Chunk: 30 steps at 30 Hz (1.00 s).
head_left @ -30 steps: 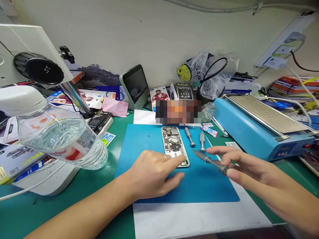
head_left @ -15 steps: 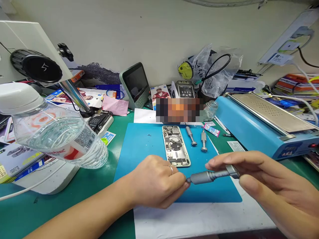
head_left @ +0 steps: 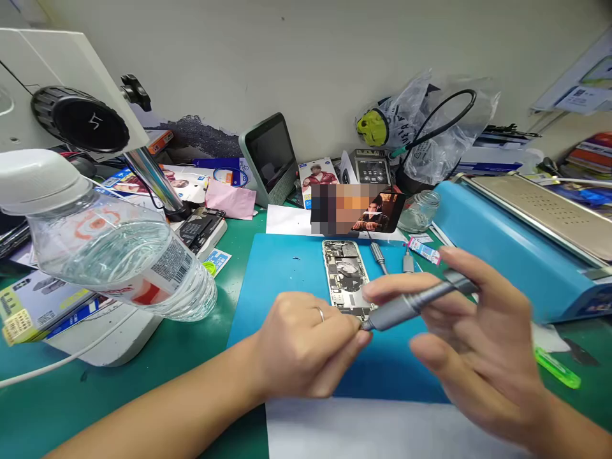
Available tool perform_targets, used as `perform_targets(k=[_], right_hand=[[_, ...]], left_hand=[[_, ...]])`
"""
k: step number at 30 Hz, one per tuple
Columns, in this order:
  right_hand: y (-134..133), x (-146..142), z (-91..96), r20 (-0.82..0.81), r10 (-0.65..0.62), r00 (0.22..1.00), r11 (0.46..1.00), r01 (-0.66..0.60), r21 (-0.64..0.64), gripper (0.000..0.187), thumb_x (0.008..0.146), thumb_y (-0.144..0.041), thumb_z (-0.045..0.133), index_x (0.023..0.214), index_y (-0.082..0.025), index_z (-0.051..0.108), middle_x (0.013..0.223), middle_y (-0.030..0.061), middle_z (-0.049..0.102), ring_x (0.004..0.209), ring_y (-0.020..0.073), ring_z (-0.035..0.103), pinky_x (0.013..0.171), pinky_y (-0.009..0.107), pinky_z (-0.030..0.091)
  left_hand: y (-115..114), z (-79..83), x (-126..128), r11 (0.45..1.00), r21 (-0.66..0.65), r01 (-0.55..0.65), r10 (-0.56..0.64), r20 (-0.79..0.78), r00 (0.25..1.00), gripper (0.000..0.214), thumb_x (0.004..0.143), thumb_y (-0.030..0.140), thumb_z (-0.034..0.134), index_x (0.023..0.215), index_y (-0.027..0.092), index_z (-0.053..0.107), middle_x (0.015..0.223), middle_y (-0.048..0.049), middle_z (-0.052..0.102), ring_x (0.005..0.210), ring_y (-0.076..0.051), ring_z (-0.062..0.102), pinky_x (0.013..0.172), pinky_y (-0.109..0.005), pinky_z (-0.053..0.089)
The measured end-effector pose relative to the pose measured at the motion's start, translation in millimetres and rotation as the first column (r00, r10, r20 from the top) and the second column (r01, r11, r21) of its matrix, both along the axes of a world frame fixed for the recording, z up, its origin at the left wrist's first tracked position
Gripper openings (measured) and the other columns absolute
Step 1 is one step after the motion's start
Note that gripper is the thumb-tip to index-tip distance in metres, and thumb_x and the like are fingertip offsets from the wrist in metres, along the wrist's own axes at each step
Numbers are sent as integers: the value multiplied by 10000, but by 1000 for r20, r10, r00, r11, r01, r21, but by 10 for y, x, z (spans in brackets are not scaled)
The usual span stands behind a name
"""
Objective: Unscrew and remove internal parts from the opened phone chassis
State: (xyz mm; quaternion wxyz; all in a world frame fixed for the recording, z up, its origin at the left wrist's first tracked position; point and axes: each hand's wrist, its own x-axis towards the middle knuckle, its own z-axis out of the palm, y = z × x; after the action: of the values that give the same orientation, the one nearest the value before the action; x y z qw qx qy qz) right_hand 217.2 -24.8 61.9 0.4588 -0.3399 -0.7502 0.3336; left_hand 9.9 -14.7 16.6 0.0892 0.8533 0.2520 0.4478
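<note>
Grey and slender, a ridged metal screwdriver [head_left: 399, 311] slants above the flat blue mat [head_left: 282, 268]; the left hand's [head_left: 306, 344] grip is clamped on its tip, apparently steadying it, while the right hand's [head_left: 492, 344] grip stands apart around the handle. On the mat lies an opened white-framed phone [head_left: 347, 271]; to its right, a blue boxy machine [head_left: 507, 248] limits room.

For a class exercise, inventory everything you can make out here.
Mat: 1, blue, centre
Opened phone: 1, silver, on mat
Held screwdriver: 1, grey, above mat
Other screwdrivers: 2, grey, right of opened phone
Bottle: 1, clear, left
Knobbed device: 1, white, left
Display: 1, dark, back
Propped phone: 1, dark, beyond mat
Jar: 1, clear, beyond mat
Machine: 1, blue, right
Table: 1, green, beneath
Clutter: uncountable, mixed, edges
Left hand: 1, at screwdriver's tip
Right hand: 1, at screwdriver's cap
</note>
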Motion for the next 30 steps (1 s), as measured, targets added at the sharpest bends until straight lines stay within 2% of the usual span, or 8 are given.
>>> perform_targets(k=[2, 4, 7, 10, 13, 16, 20, 30], right_hand=[[150, -82, -9, 32, 39, 999, 999, -38, -25, 584, 954, -283, 633, 1435, -495, 379, 1014, 6, 746, 945, 242, 755, 770, 427, 671], [286, -165, -34, -18, 4, 1000, 997, -5, -71, 504, 955, -283, 632, 1391, -432, 427, 953, 10, 744, 899, 234, 756, 741, 405, 666], [424, -204, -115, -117, -140, 983, 989, 143, 24, 486, 936, -260, 650, 1350, -396, 436, 948, 3, 744, 863, 238, 749, 779, 438, 649], [513, -120, -225, -190, -269, 944, 923, 309, 228, 510, 910, -203, 675, 1318, -417, 457, 993, -1, 738, 883, 234, 738, 803, 427, 616], [591, -25, -312, -192, -321, 927, 913, 357, 199, 473, 923, -230, 659, 1311, -400, 450, 982, 5, 725, 877, 238, 731, 767, 427, 606], [643, 3, -361, -156, -351, 923, 924, 368, 101, 462, 927, -295, 649, 1318, -375, 417, 959, 29, 720, 844, 255, 726, 722, 447, 607], [642, 4, -384, -132, -336, 932, 935, 348, 74, 481, 923, -319, 649, 1329, -380, 399, 986, 33, 725, 842, 252, 726, 694, 435, 605], [626, 2, -383, -123, -307, 944, 948, 315, 46, 475, 919, -333, 647, 1327, -377, 408, 977, 22, 734, 895, 265, 729, 774, 460, 602]], left_hand=[[73, -14, -36, 999, -17, -36, 36, -33, 999, 375, 1005, 206, 433, 648, 186, 546, 529, 24, 470, 468, -116, 384, 496, -323, 233], [152, 1, -96, 995, -45, -89, 87, -58, 995, 368, 1014, 243, 448, 668, 189, 561, 543, 20, 499, 496, -122, 436, 523, -320, 263], [259, 55, -211, 969, -113, -219, 212, -71, 975, 378, 1046, 303, 330, 878, 198, 651, 661, -5, 601, 629, -155, 557, 629, -317, 374], [361, 75, -305, 890, -205, -407, 393, -108, 913, 349, 1024, 254, 281, 1061, 185, 621, 791, -29, 637, 748, -184, 598, 703, -327, 424], [474, 16, -345, 801, -251, -543, 495, -233, 837, 187, 930, 173, 446, 1016, 180, 613, 857, -38, 634, 805, -217, 593, 716, -349, 419], [564, -67, -354, 763, -259, -592, 496, -353, 793, 160, 893, 145, 506, 978, 193, 633, 945, -61, 643, 904, -263, 593, 772, -387, 426], [607, -111, -366, 751, -276, -599, 461, -430, 776, 94, 924, 206, 573, 959, 211, 660, 991, -59, 650, 974, -280, 599, 842, -415, 436], [625, -125, -379, 743, -332, -581, 418, -447, 790, 149, 980, 223, 526, 891, 198, 643, 960, -57, 647, 926, -258, 593, 818, -394, 428]])
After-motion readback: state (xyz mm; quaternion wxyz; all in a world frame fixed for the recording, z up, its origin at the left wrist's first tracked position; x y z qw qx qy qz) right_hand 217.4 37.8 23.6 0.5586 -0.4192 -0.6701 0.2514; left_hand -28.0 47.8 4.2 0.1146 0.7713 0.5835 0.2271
